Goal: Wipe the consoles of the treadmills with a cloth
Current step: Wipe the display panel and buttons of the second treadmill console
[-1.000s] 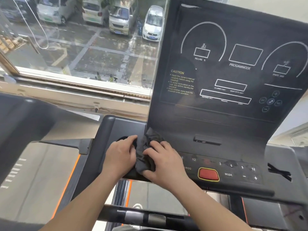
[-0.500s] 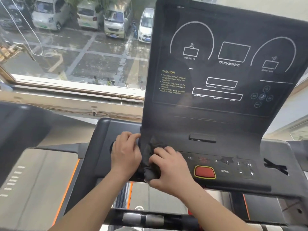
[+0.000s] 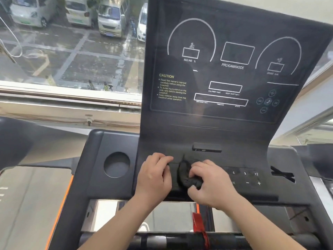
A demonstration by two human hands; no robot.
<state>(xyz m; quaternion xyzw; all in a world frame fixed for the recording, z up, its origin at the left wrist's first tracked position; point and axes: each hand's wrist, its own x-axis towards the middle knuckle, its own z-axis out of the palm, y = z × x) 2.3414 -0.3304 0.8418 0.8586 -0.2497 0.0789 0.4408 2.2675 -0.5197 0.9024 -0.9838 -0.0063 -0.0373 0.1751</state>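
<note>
Head-worn view, facing down — close over console (image 3: 225, 123)

Console (image 3: 234, 127): CAUTION; INCLINE %; PROGAM/MODE; keys (image 3: 244, 173) 6, 9, 12

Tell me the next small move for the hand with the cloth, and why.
Probably slide the right hand and its cloth rightward over the number keys. The cloth is bunched in that hand, the left hand rests on the console to its left, and the keys 6, 9, 12 lie bare just beyond it.
</note>
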